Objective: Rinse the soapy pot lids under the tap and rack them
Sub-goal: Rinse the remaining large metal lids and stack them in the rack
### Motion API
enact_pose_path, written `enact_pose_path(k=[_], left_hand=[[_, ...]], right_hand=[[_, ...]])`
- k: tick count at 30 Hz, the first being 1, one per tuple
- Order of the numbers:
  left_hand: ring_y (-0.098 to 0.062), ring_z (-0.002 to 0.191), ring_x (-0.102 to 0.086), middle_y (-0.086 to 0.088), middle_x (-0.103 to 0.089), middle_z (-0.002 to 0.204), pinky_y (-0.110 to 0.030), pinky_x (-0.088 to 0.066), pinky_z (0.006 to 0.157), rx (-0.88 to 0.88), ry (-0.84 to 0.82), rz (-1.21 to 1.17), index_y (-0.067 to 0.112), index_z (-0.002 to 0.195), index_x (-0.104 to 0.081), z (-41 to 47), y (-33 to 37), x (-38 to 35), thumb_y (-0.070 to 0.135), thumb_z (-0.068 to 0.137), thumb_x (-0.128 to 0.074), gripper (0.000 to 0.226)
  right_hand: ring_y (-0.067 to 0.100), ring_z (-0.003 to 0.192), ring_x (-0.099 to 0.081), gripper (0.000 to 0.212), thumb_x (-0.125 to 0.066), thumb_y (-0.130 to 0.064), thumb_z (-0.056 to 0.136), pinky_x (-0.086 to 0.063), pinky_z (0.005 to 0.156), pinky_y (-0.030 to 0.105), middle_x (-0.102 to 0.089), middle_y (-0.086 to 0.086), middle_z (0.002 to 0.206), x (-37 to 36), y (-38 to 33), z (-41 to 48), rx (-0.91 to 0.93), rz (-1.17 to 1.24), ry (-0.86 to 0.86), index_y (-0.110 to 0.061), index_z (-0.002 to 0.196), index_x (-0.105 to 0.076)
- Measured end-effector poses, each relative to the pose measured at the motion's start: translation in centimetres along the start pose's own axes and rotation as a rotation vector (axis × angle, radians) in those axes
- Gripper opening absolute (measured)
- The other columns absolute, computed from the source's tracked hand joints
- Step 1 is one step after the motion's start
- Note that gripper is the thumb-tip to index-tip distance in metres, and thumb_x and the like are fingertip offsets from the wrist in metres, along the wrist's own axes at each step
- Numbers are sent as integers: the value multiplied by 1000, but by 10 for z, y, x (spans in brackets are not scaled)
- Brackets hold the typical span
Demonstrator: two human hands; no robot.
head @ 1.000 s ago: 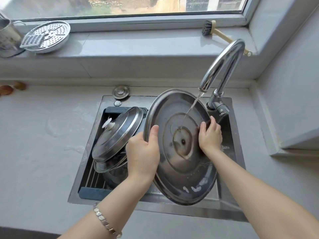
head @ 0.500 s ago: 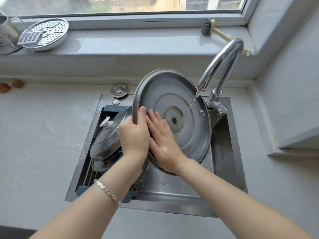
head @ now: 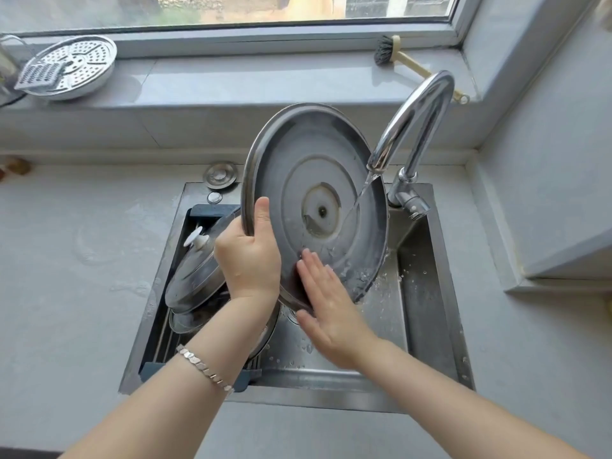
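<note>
A large steel pot lid (head: pixel 298 154) stands nearly upright over the sink, its inner side facing me. Water runs from the tap (head: pixel 417 120) onto its right half. My left hand (head: pixel 248 256) grips the lid's left rim, thumb on the inner face. With straight fingers, my right hand (head: pixel 328 309) lies flat against the lid's lower inner face. A second lid with a white knob (head: pixel 195 270) leans in the drying rack (head: pixel 212 210) on the sink's left side, over another lid and a pot.
The steel sink (head: pixel 427 309) is wet and set in a grey counter (head: pixel 82 260). A perforated steamer plate (head: pixel 76 67) and a dish brush (head: pixel 397 58) lie on the window sill. A drain plug (head: pixel 220 175) sits behind the sink. A wall ledge juts out at right.
The lid was tipped up from low in the sink to nearly upright under the tap. My right hand left the right rim, crossed to the inner face, then slid down to its lower part.
</note>
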State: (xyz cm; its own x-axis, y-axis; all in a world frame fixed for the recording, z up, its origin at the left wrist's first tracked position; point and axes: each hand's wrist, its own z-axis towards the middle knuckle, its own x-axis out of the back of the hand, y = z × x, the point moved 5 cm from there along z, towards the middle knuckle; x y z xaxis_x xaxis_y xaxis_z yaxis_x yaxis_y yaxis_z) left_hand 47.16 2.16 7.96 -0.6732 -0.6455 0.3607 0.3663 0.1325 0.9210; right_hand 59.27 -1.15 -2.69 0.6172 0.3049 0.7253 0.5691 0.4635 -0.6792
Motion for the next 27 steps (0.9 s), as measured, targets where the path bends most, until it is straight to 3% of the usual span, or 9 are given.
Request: enact_pose_path(k=[4, 7, 9, 12, 15, 18, 20, 22, 27], left_hand=[[-11, 41, -28, 1, -26, 44, -21, -23, 44, -1, 3, 5, 15, 46, -25, 1, -2, 5, 31, 92, -55, 58], [-13, 42, -25, 1, -24, 44, -22, -21, 43, -34, -40, 75, 14, 47, -24, 6, 4, 9, 32, 92, -54, 57], [-11, 40, -25, 1, -24, 45, -22, -19, 42, 25, -59, 107, 14, 47, -25, 13, 1, 13, 31, 93, -53, 56], [-15, 47, -27, 0, -28, 47, -31, -23, 47, 141, -137, 148, 13, 49, -28, 16, -9, 12, 31, 93, -51, 53], [-21, 53, -31, -3, -34, 52, -34, -26, 51, 168, -271, 217, 12, 52, -31, 3, -14, 0, 35, 93, -50, 51], [-22, 55, -33, -3, -36, 54, -33, -27, 52, 219, -329, 232, 11, 54, -33, -11, -26, -6, 32, 95, -47, 48], [-25, 64, -41, -3, -44, 62, -34, -30, 59, 281, -371, 213, 9, 63, -42, -19, -39, -10, 30, 97, -43, 40], [-26, 80, -46, -2, -49, 76, -32, -33, 69, 347, -421, 233, 7, 85, -50, -28, -54, -14, 29, 99, -37, 28], [-33, 105, -55, -14, -57, 113, -40, -47, 91, 553, -600, 381, 4, 116, -51, -51, -108, -31, 30, 99, -32, 37]], right_hand=[[-1, 142, 9, 67, -8, -59, 92, 4, 116, 24, -4, -3, 154, 3, 23, -11, 10, -3, 28, -19, 145, -1], [-2, 139, 16, 66, -6, -59, 92, 9, 116, 29, 9, -6, 156, -2, 96, -42, -542, 39, -110, -24, 147, 1], [13, 145, 1, 59, -11, -46, 99, -1, 116, 37, -4, 3, 158, -1, 129, -65, -847, 148, -196, -16, 149, -13], [29, 136, -33, 67, -12, -57, 93, -26, 110, 41, -33, 10, 148, 21, 143, -73, -1106, 593, 71, -17, 145, -27], [42, 120, -49, 65, -19, -57, 95, -42, 90, 46, -40, 27, 139, 40, 139, -69, -1274, 1092, 234, -15, 143, -28], [30, 78, -63, 46, -32, -44, 98, -52, 60, 31, -62, 17, 97, 59, 137, -73, -1245, 847, 174, -11, 127, -47], [21, 61, -53, 32, -40, -32, 98, -42, 46, 22, -56, 4, 71, 74, 142, -83, -1196, 581, 245, -6, 103, -59], [29, 74, -56, 36, -46, -29, 95, -38, 55, 27, -60, 9, 69, 87, 151, -92, -1145, 372, 258, -3, 78, -64], [28, 72, -58, 38, -59, -30, 86, -36, 60, 33, -65, 28, 78, 132, 152, -101, -1092, 101, 292, 7, 76, -64]])
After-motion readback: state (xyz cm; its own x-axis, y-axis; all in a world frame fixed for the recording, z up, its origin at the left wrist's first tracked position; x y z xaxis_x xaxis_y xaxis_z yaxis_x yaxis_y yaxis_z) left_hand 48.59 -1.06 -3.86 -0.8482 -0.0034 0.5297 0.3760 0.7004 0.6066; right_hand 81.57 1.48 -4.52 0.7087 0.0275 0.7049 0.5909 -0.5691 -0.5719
